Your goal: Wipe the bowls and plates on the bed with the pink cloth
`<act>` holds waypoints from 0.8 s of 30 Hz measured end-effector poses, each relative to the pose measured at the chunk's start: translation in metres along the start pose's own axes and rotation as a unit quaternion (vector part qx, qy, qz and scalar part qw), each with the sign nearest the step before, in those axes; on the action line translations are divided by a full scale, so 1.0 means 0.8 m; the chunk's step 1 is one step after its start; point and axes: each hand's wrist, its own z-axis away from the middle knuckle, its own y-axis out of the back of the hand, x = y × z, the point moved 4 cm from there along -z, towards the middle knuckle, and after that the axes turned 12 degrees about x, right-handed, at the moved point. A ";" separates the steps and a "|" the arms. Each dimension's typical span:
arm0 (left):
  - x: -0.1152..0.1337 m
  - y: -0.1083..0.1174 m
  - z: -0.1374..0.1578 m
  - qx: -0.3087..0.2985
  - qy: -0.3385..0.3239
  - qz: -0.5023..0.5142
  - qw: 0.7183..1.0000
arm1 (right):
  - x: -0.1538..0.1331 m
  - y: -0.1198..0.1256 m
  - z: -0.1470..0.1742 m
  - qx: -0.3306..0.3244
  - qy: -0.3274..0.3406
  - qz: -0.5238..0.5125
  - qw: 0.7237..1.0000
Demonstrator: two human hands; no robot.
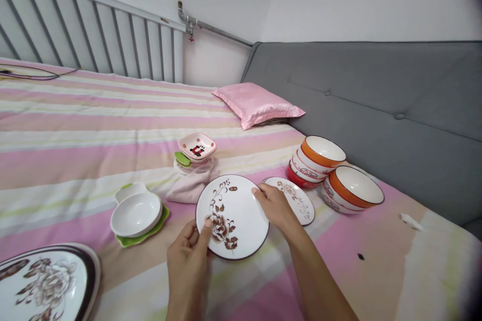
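A round white plate (244, 210) with a brown flower print and a dark rim is held tilted between both hands. My left hand (190, 251) grips its lower left edge, thumb on top and fingers curled beneath. At the upper right edge, my right hand (273, 205) pinches it, the fingers mostly hidden under the plate. Behind the right hand, another flowered plate (301, 205) lies on the bed. A pale pink cloth (190, 188) is bunched just beyond the held plate's left side.
Stacked bowls (316, 160) and an orange-rimmed bowl (354, 193) stand at right. Small dishes (198, 146) are stacked behind the cloth. A white bowl (135, 213) sits on a green dish at left, near a large plate (48, 286). A pink pillow (259, 103) rests by the grey headboard (369, 85).
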 end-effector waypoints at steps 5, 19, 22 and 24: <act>-0.005 -0.004 0.001 -0.036 -0.035 -0.048 0.998 | 0.028 -0.013 -0.010 0.004 -0.071 -0.094 0.993; -0.024 -0.008 -0.008 -0.051 0.043 0.009 0.998 | 0.018 -0.021 -0.007 -0.043 -0.119 -0.187 0.974; -0.018 -0.008 -0.007 -0.015 0.022 0.041 0.999 | 0.010 -0.024 0.000 -0.140 -0.157 -0.240 0.948; -0.015 -0.009 -0.006 -0.008 0.015 0.055 0.998 | 0.005 -0.021 0.005 -0.196 -0.160 -0.244 0.936</act>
